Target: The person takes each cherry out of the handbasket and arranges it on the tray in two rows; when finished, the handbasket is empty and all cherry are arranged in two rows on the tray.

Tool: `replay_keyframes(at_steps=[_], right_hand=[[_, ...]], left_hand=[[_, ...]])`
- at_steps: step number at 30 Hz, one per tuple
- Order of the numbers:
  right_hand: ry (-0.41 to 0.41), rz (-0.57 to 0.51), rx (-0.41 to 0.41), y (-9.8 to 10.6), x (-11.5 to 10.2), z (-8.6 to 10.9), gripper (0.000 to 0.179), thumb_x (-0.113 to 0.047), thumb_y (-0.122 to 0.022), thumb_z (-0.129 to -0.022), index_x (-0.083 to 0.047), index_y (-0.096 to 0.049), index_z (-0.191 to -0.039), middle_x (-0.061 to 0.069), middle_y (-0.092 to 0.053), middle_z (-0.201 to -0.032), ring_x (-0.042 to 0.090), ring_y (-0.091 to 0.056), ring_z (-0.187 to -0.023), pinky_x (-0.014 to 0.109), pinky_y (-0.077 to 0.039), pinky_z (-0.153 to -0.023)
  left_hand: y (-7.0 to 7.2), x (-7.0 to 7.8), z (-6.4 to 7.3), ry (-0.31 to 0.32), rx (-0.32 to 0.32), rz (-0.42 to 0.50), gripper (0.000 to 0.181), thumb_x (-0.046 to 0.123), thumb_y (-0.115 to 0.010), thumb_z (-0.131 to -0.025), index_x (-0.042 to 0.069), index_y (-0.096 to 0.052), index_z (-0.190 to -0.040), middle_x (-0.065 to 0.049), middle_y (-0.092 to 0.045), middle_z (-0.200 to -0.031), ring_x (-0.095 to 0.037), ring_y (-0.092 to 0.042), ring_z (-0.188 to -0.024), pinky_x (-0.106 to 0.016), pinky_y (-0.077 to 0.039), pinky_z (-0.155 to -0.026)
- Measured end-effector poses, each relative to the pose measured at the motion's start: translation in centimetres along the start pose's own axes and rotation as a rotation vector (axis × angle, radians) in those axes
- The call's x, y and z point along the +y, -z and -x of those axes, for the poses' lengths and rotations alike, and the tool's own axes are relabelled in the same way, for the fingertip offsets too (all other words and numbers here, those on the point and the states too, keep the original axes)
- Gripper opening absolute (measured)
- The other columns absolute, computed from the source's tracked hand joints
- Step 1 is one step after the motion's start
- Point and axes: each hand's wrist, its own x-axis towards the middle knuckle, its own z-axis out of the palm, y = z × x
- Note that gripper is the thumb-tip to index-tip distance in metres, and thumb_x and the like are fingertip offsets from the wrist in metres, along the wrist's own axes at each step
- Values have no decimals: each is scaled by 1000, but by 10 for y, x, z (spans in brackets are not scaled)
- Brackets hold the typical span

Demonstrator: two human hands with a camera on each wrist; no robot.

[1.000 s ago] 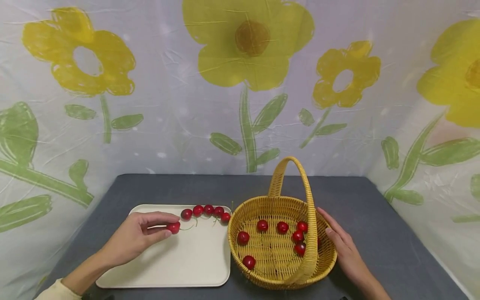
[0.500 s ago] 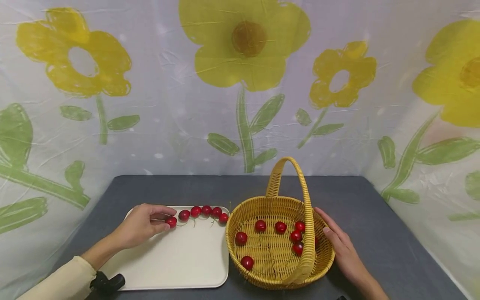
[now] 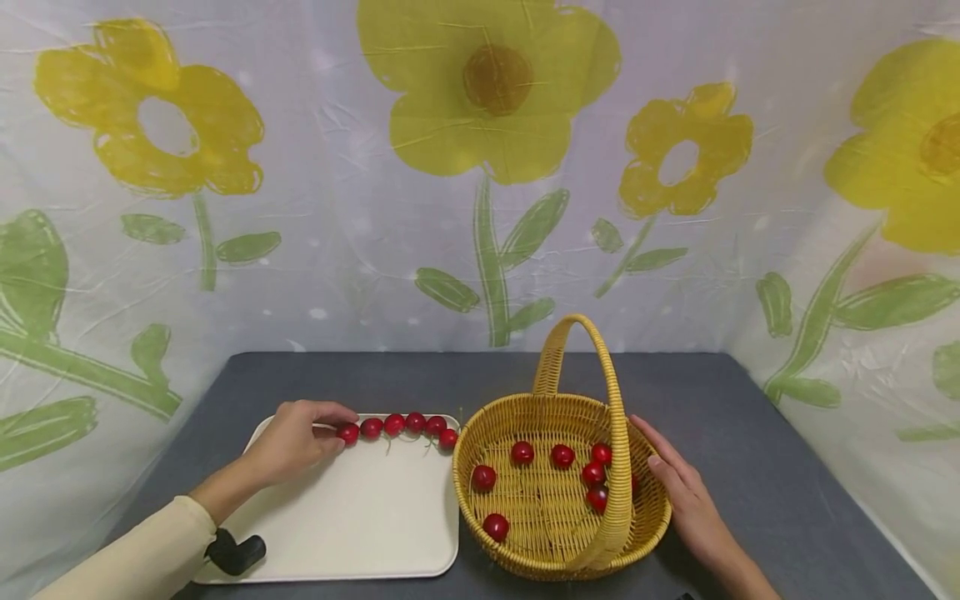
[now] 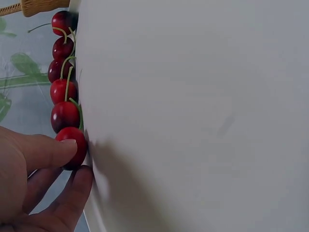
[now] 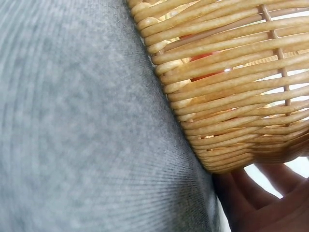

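Observation:
Between thumb and fingertips, my left hand (image 3: pixel 296 442) pinches a red cherry (image 4: pixel 72 149) at the left end of a row of cherries (image 3: pixel 394 425). The row runs along the far edge of a white tray (image 3: pixel 360 517), and several of its cherries show green stems. Right of the tray stands a yellow wicker basket (image 3: pixel 551 550) with a tall arched handle (image 3: pixel 618 467). Loose cherries (image 3: pixel 562 456) lie on its bottom. My right hand (image 3: pixel 697 508) rests against the basket's right side with extended fingers. The right wrist view shows those fingers (image 5: pixel 268 200) touching the weave, partly hidden.
A dark grey cloth (image 3: pixel 780 500) covers the table. Behind it hangs a pale curtain (image 3: pixel 337 250) printed with yellow flowers. A black wrist device (image 3: pixel 236 552) sits under my left sleeve, above the tray's near left corner.
My left hand has moved the cherry away from me, up to the row's left end, where it sits beside its neighbour. The right hand and basket have stayed in place.

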Motion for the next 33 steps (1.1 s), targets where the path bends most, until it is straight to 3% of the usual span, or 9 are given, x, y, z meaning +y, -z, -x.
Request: replay_keyframes(at_steps=[10, 15, 18, 20, 23, 27, 30, 33], right_hand=[[28, -11, -4, 1, 3, 1, 51, -30, -31, -123, -29, -30, -174, 14, -27, -180, -16, -32, -152, 3, -33, -112], [33, -13, -9, 1, 2, 1, 51, -29, -31, -123, -29, -30, -174, 14, -27, -180, -16, -32, -152, 3, -33, -113], [31, -10, -4, 2, 2, 1, 51, -29, -31, -123, -29, -30, -174, 14, -27, -180, -16, -32, -152, 3, -33, -112], [28, -7, 1, 2, 1, 2, 51, -29, -31, -123, -29, -30, -174, 14, -27, -180, -16, -32, -152, 3, -33, -112], [23, -2, 5, 3, 1, 2, 51, -30, -31, -123, -29, -30, -174, 15, -27, -180, -17, -31, -151, 2, -32, -112], [20, -15, -3, 2, 1, 2, 51, -29, -31, -123, -29, -30, -174, 15, -26, -180, -17, -32, -151, 3, -34, -112], [16, -22, -8, 1, 1, 1, 52, -30, -31, -123, -29, -30, -174, 14, -25, -181, -17, -32, -151, 4, -35, -111], [12, -22, -6, 1, 0, 0, 52, -31, -31, -123, -29, -30, -174, 13, -25, -181, -17, -32, -151, 3, -35, -111]], left_hand=[[-1, 2, 2, 6, 37, -14, 35, -13, -80, -85, -2, -80, -118, -16, -82, -113, -33, -80, -104, -35, -68, -84], [5, 10, 11, 27, 102, -43, 41, -7, -83, -87, 2, -78, -127, -20, -80, -124, -37, -82, -103, -36, -69, -81], [5, 23, 14, -6, 154, 16, 44, 2, -87, -90, 10, -78, -132, -14, -80, -128, -34, -83, -101, -32, -68, -78], [4, 36, 14, -54, 160, 121, 46, 5, -88, -92, 13, -76, -136, -9, -79, -131, -28, -82, -105, -28, -67, -81], [1, 57, 12, -133, 82, 375, 48, 2, -83, -96, 7, -71, -142, -6, -76, -138, -20, -80, -114, -27, -66, -90], [-7, 85, 9, -208, -104, 704, 50, -7, -72, -100, -6, -61, -149, -13, -71, -147, -20, -75, -127, -33, -62, -104], [-15, 103, 5, -242, -225, 850, 52, -9, -68, -102, -9, -56, -153, -19, -66, -153, -24, -72, -133, -36, -59, -110], [-24, 116, 0, -272, -308, 924, 52, -9, -66, -103, -9, -54, -154, -20, -64, -154, -27, -69, -137, -38, -58, -112]])
